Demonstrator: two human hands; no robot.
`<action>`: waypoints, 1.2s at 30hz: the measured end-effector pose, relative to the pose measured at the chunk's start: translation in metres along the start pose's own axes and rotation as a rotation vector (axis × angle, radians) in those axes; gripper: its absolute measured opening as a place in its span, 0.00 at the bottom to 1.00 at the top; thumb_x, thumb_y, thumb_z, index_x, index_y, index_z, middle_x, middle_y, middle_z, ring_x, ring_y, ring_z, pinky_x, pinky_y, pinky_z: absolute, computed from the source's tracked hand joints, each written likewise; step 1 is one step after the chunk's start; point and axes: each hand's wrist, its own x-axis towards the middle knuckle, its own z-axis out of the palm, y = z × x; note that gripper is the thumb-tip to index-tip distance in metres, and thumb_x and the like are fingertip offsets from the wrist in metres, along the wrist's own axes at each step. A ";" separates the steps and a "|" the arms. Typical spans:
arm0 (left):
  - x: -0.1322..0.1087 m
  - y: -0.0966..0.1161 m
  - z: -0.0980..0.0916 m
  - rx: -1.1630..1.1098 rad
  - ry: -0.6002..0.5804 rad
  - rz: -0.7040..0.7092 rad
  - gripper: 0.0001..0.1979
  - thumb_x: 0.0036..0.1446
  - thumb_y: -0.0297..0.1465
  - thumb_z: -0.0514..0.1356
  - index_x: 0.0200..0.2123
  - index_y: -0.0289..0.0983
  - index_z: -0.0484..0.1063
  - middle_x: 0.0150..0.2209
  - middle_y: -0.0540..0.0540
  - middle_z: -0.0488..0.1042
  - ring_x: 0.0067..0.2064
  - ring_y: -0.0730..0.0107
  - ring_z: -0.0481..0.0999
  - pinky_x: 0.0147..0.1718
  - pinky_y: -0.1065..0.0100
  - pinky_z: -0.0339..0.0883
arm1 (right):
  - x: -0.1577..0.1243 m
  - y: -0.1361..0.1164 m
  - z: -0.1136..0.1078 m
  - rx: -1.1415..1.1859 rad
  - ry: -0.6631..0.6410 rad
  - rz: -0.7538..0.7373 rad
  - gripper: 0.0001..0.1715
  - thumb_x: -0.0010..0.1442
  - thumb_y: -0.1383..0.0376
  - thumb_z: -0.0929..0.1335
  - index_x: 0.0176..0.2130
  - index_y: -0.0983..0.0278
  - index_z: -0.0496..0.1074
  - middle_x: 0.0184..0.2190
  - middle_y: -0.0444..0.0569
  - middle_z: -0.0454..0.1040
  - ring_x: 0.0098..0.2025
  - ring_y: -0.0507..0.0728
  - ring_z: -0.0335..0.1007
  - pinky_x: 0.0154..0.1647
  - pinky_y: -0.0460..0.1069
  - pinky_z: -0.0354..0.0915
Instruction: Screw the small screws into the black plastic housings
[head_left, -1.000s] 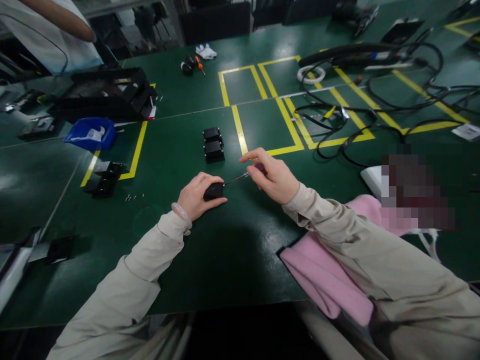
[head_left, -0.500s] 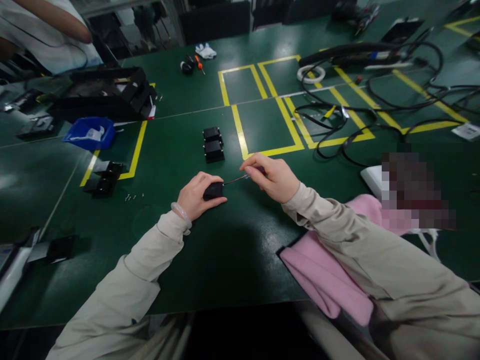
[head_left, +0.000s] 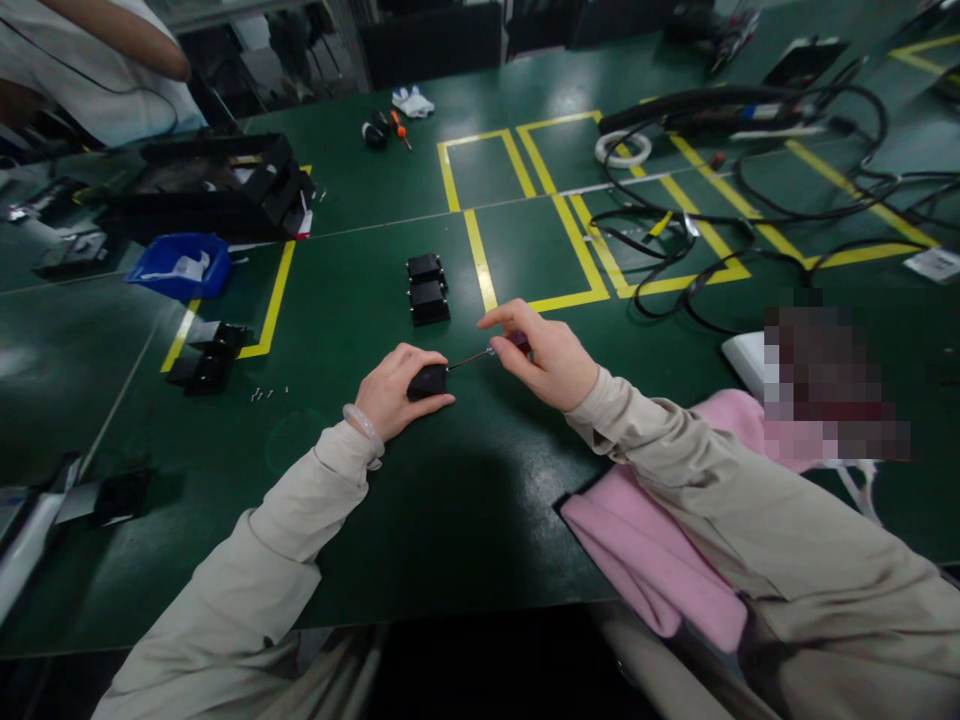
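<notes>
A wide green tabletop point(head_left: 457, 545) fills my view. From far off, I see my left fingers point(head_left: 435, 404) pinching a small black block point(head_left: 427, 383). My right fingers point(head_left: 512, 314) grip a screwdriver point(head_left: 487, 352), with its tip at the block's right end. Just beyond my left fingers, two black blocks point(head_left: 427, 297) look finished to me. The pinched one seems not yet done. Left of those fingers, tiny loose screws point(head_left: 257, 395) seem unused.

Around the held block point(head_left: 427, 384), worktop point(head_left: 442, 525) lies open at 6 and 11 o'clock for a pass. In the way: black blocks point(head_left: 428, 299) at 12, right hand point(head_left: 547, 357) with cables point(head_left: 705, 107) beyond at 2, cloth point(head_left: 652, 550) at 4, left hand point(head_left: 391, 390) and screws point(head_left: 258, 394) at 9.
</notes>
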 end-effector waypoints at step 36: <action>0.001 0.000 0.001 0.001 0.003 0.014 0.20 0.59 0.42 0.66 0.51 0.40 0.71 0.45 0.44 0.72 0.48 0.59 0.74 0.48 0.60 0.69 | 0.000 0.003 0.000 0.029 0.002 -0.006 0.12 0.66 0.60 0.62 0.43 0.64 0.70 0.26 0.42 0.69 0.27 0.50 0.66 0.32 0.45 0.59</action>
